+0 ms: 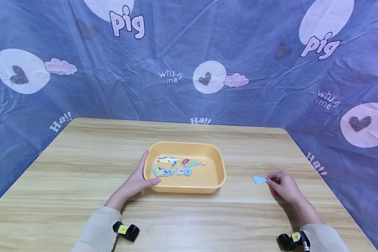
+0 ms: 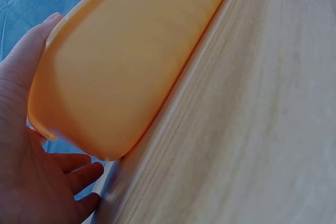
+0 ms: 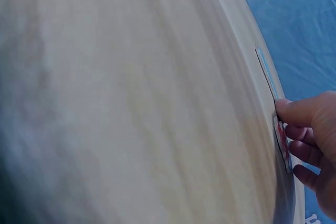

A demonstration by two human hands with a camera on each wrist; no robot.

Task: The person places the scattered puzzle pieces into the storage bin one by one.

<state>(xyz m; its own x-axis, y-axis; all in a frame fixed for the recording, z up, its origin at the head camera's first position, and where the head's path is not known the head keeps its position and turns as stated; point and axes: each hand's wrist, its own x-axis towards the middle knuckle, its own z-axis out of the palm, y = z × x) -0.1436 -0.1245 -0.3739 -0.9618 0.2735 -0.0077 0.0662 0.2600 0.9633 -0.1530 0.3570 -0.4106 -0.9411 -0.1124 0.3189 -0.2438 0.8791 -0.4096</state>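
My left hand grips the left end of a yellow plastic tray, thumb over the front rim and fingers along the outer side. In the left wrist view, the tray's wall fills the upper part beside the hand. To the right of the tray, my right hand pinches a flat light-blue cut-out piece low over the table. A red patterned piece shows under that hand. From the right wrist, both pieces appear edge-on near the thumb.
Several colourful paper-like cut-outs lie inside the tray, among them a white-and-blue one and a red-and-green one. The wood-grain table meets a blue printed cloth behind and at the sides.
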